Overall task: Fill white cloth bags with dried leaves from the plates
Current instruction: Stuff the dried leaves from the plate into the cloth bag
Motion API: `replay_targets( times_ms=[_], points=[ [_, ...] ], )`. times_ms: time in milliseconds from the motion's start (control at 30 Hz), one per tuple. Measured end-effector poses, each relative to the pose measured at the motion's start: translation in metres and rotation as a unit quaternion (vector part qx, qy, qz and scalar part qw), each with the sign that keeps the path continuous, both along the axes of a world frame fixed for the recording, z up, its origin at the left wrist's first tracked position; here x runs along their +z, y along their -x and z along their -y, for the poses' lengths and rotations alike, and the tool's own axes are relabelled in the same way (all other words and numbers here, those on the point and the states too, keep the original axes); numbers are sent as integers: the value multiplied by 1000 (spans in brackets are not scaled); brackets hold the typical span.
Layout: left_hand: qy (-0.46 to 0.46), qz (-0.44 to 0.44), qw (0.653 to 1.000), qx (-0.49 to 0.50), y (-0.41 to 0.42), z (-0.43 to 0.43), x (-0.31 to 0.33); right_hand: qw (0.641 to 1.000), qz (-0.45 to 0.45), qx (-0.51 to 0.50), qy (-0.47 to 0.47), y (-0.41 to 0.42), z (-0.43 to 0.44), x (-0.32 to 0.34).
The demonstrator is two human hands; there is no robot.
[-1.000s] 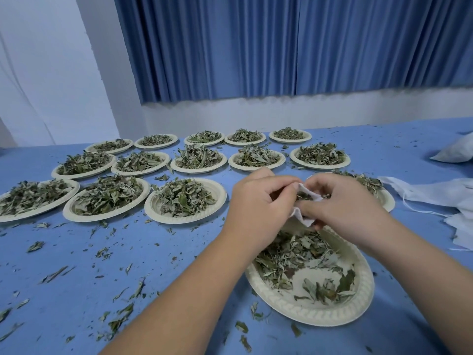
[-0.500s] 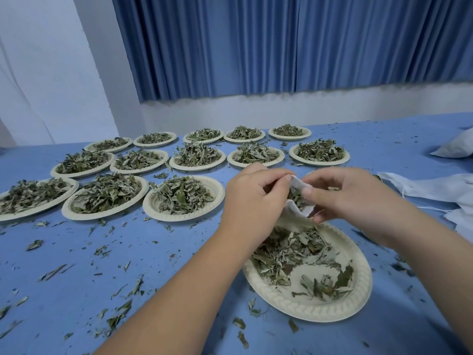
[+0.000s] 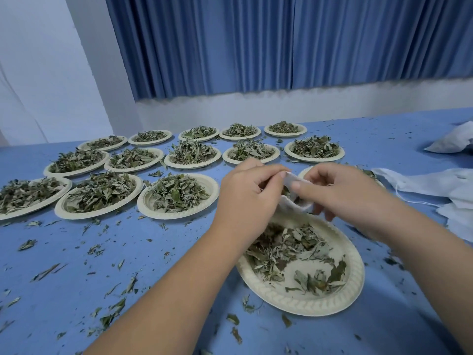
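Note:
A small white cloth bag hangs between my two hands above the near paper plate, which holds a thin scatter of dried leaves. My left hand pinches the bag's left edge with thumb and forefinger. My right hand grips the bag's right side, with fingers curled under it. Some leaves show inside the bag's mouth. Most of the bag is hidden by my fingers.
Several paper plates heaped with dried leaves stand in rows on the blue table, to the left and behind. A pile of white cloth bags lies at the right. Loose leaf bits litter the table.
Both hands have lifted the bag a little and spread its mouth wider. The view has shifted slightly downward.

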State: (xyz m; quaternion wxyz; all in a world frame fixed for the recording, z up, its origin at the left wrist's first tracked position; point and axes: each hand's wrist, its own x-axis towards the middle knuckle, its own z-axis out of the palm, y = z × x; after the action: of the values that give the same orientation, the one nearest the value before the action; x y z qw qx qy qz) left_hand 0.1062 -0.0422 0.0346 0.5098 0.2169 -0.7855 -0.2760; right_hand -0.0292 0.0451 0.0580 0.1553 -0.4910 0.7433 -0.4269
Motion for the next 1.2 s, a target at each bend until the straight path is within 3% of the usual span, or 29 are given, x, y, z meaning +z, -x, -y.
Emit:
replay_targets(
  times_ms=[200,300,633,1200],
  points=[
    [-33,-45,998,42,-7,14,1,967,-222,20,-124,-5,-14,5],
    [-10,-53,996,64,-7,16,1,940,-280,61,-185,-18,-11,-6],
    [127,7,986,108,-5,22,-6,920,-315,77,-220,-30,-7,-17],
    [133,63,984,102,-5,25,-9,911,-335,66,-232,-28,-11,-19]
  ],
)
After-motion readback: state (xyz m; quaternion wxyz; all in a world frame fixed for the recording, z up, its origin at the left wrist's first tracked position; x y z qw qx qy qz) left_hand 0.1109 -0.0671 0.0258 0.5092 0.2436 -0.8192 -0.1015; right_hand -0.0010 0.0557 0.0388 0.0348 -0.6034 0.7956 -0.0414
